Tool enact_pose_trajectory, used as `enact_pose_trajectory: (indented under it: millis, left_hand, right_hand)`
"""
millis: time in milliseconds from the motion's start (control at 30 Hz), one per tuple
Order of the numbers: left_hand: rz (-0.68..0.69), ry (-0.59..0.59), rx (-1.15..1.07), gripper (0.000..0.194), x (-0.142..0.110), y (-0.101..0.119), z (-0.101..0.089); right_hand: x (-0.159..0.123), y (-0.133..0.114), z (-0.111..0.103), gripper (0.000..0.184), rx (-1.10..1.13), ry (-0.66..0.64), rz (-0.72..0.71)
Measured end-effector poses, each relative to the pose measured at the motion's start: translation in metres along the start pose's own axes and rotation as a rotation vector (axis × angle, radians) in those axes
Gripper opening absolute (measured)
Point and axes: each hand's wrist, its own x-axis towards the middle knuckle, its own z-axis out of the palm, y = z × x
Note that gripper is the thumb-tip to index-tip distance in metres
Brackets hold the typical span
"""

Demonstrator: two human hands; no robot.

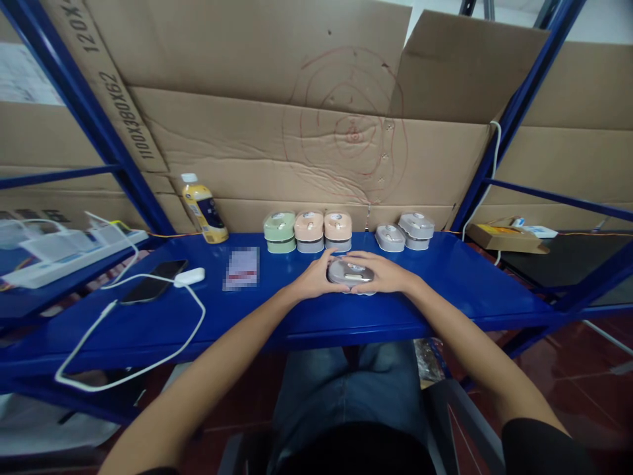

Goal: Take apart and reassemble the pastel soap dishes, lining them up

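A small grey lidded container rests on the blue shelf in front of me. My left hand cups its left side and my right hand wraps its right side, fingers curled against it. Behind it stands a row of similar containers: a green one, a peach one with a grey base and a second peach one. To the right sit two grey ones, the farther slightly taller.
A yellow bottle stands at the back left. A dark phone lies beside a white charger and cable. A small card lies left of my hands. Cardboard sheets back the shelf between blue frame posts.
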Motion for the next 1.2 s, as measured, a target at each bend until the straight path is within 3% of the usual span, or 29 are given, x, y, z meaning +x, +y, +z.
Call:
enact_pose_trajectory:
  millis: [200,567,767,967,1100,1200]
  left_hand:
    - [0.021,-0.060,-0.051,0.106,-0.002,0.002,-0.004]
    - [0.010,-0.089,-0.178,0.113,0.000,0.001,-0.003]
    - [-0.015,-0.083,-0.146,0.115,0.001,-0.002,-0.004]
    - [-0.006,-0.066,-0.125,0.114,0.001,-0.005,-0.004]
    - [0.002,-0.058,-0.118,0.111,0.000,-0.007,-0.004]
    - [0.000,-0.007,-0.078,0.105,0.001,-0.012,-0.004]
  right_hand:
    - [-0.010,-0.017,0.006,0.086,-0.234,-0.022,0.103]
    - [0.001,-0.027,-0.008,0.089,-0.277,-0.085,0.116]
    - [0.002,-0.032,-0.007,0.087,-0.364,-0.105,0.114]
    - [0.002,-0.032,-0.001,0.086,-0.277,-0.106,0.171]
    - [-0.016,-0.031,-0.003,0.102,-0.205,-0.134,0.183]
    - [-0.042,-0.031,-0.011,0.104,-0.222,-0.141,0.220]
